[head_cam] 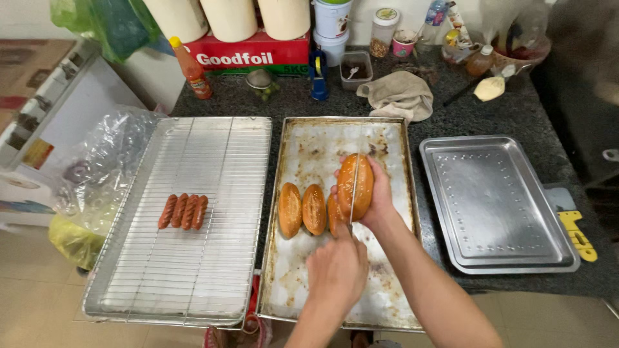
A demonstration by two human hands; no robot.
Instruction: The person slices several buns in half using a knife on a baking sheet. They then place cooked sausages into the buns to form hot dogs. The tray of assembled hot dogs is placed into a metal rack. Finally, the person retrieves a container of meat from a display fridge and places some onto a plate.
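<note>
My right hand [379,196] holds a golden bread roll [356,183] upright over a stained baking tray [393,296]. Closer to me, my left hand [336,270] grips a knife [354,193], whose thin blade runs lengthwise down the middle of that roll. Two more rolls [302,209] lie side by side on the tray to the left, and a third [333,218] is partly hidden behind the held one. Several scored sausages [184,211] sit on a wire rack [213,148] at the left.
An empty steel tray [496,200] lies to the right, with a yellow-handled tool [577,235] beside it. A cloth [396,93], an orange sauce bottle [192,69], a red box [258,55], jars and tubs line the counter's back. A plastic bag [103,167] hangs off the left.
</note>
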